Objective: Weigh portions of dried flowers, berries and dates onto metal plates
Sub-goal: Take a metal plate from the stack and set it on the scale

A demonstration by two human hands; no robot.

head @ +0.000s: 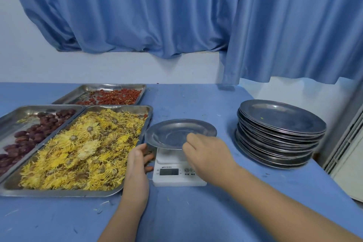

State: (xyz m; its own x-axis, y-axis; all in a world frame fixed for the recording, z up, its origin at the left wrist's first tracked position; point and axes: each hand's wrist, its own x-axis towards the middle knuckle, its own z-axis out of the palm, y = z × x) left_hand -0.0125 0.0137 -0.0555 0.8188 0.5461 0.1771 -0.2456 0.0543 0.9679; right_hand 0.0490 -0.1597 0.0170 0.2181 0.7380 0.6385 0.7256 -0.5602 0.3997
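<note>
Head view: on the blue tabletop [196, 214], the left hand [138, 160] lays loosely straight fingers against the left side of a white digital kitchen scale [176, 179]. The right hand [206, 155] pinches the near rim of the round, shallow, dull metal plate [172, 130] sitting on that scale. To the left, rectangular steel trays hold fluffy yellow dried flowers [84, 149], wrinkled dark dates [35, 133] and, farthest, small red berries [114, 96]. To the right stands a stack of matching plates [279, 137].

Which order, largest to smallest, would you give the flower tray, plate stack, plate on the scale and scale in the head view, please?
1. Flower tray.
2. Plate stack.
3. Plate on the scale and scale: alike, unranked, since the plate and right hand hide part of the scale.
</note>
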